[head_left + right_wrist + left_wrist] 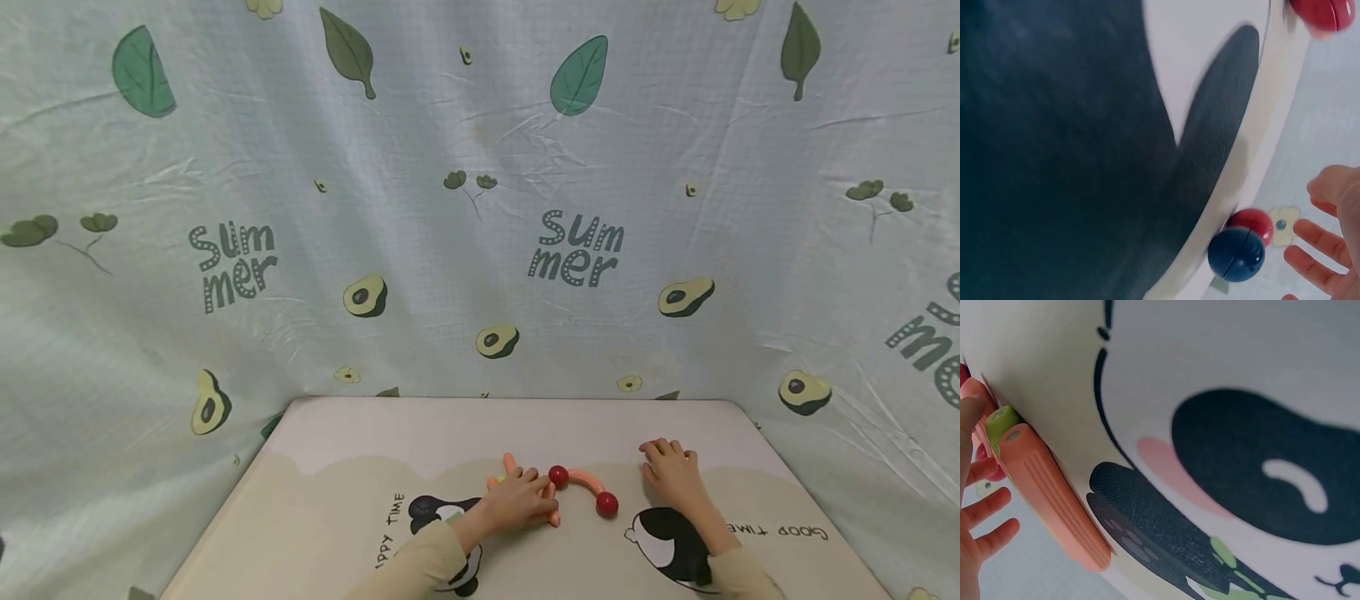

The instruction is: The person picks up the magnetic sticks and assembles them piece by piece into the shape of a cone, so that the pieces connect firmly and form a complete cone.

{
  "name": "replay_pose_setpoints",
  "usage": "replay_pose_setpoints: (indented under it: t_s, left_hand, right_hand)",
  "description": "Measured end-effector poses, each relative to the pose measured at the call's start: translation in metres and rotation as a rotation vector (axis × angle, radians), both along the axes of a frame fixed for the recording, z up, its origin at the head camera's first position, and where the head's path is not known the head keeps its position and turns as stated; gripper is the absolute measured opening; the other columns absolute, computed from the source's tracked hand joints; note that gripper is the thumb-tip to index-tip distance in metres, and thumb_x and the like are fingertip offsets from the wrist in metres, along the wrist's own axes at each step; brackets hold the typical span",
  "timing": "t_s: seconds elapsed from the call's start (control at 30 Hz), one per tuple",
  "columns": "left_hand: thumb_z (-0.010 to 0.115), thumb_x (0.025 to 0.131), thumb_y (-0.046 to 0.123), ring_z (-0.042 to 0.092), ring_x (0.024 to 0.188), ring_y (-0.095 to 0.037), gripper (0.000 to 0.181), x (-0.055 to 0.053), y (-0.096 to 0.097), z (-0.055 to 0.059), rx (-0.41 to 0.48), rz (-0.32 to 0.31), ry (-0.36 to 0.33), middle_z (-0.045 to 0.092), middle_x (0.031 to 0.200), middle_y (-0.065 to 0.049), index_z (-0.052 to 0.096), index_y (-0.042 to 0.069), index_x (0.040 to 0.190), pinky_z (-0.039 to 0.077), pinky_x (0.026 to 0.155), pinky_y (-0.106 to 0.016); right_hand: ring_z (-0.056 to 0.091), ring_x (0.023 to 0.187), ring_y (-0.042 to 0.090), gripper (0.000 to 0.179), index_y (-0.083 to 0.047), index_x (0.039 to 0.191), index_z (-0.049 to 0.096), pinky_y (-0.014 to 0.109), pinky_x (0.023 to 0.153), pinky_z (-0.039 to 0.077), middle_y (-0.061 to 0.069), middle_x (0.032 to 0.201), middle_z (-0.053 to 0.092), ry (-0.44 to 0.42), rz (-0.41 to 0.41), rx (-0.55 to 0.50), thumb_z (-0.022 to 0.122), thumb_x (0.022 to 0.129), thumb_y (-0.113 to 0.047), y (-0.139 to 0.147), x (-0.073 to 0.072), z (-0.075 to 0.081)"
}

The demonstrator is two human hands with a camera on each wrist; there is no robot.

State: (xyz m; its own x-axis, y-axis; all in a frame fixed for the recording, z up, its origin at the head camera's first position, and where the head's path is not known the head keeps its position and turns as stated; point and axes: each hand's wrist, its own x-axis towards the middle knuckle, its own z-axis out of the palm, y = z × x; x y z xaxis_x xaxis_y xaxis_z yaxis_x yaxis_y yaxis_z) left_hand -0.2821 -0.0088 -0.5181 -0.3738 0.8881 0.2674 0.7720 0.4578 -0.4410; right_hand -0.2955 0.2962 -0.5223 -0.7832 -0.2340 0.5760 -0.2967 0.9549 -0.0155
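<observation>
At the table's middle, my left hand (517, 500) pinches an orange curved piece (553, 512) by thumb and fingers; in the left wrist view the other fingers spread loosely. Beside it lies a ridged orange bar (1054, 494) with a green connector (1002, 422) at its end, mostly hidden under the hand in the head view. To the right, an orange arc (587, 479) joins two red balls (558, 476). My right hand (675, 479) hovers with relaxed fingers, holding nothing. Close to its fingertips, the right wrist view shows a dark blue ball (1236, 254) and another red ball (1250, 224).
A light table mat (337, 467) printed with cartoon pandas and lettering covers the table. A white curtain (420, 233) with leaves, avocados and words hangs behind and at the sides, right at the table's far edge.
</observation>
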Motion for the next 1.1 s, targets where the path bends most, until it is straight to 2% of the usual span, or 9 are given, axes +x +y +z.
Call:
replay_pose_setpoints:
  t_s: [0.13,0.37,0.5,0.67,0.87,1.1]
  left_hand:
    - [0.047,0.089,0.043,0.044,0.075,-0.007,0.016,-0.001,0.000,0.000,0.002,0.003,-0.009,0.052,0.090,0.010,0.059,0.037,0.095,0.027,0.060,-0.018]
    - [0.048,0.088,0.045,0.046,0.079,-0.009,0.016,-0.002,0.002,0.002,0.007,0.009,-0.027,0.055,0.092,0.009,0.059,0.036,0.095,0.031,0.063,-0.020]
    - [0.048,0.088,0.044,0.047,0.081,-0.009,0.016,-0.002,0.003,0.002,0.006,0.008,-0.032,0.056,0.094,0.009,0.059,0.036,0.096,0.032,0.063,-0.020]
    - [0.049,0.087,0.044,0.046,0.079,-0.009,0.016,-0.002,0.002,0.002,0.010,-0.001,-0.019,0.056,0.093,0.009,0.060,0.037,0.096,0.030,0.062,-0.020]
    - [0.050,0.087,0.044,0.046,0.080,-0.009,0.016,0.000,0.001,0.002,0.005,-0.001,-0.039,0.056,0.094,0.008,0.060,0.037,0.096,0.029,0.062,-0.019]
    - [0.049,0.087,0.044,0.047,0.082,-0.009,0.016,0.002,0.001,0.004,-0.008,0.011,-0.054,0.056,0.095,0.009,0.060,0.037,0.097,0.032,0.063,-0.020]
  right_hand:
    - [0.050,0.080,0.033,0.024,-0.005,0.094,0.060,0.053,0.065,0.038,0.013,0.087,0.056,0.006,-0.026,-0.017,0.067,0.072,-0.009,0.006,-0.006,0.005]
    - [0.049,0.089,0.038,0.030,-0.004,0.105,0.057,0.055,0.069,0.036,0.018,0.096,0.056,-0.151,-0.087,0.007,0.062,0.078,-0.015,0.013,-0.011,0.011]
    - [0.049,0.089,0.038,0.032,-0.005,0.108,0.057,0.056,0.069,0.035,0.018,0.097,0.057,-0.197,-0.103,0.021,0.061,0.079,-0.017,0.016,-0.013,0.008]
    - [0.049,0.088,0.039,0.033,-0.006,0.109,0.057,0.056,0.068,0.036,0.018,0.098,0.056,-0.206,-0.114,0.037,0.062,0.079,-0.017,0.017,-0.017,0.004]
    - [0.048,0.088,0.038,0.037,-0.002,0.110,0.056,0.055,0.067,0.036,0.018,0.097,0.055,-0.205,-0.123,0.057,0.063,0.078,-0.018,0.016,-0.019,0.002]
    - [0.046,0.086,0.037,0.032,0.003,0.099,0.058,0.054,0.065,0.035,0.017,0.093,0.051,-0.202,-0.109,0.063,0.066,0.074,-0.014,0.013,-0.019,0.002]
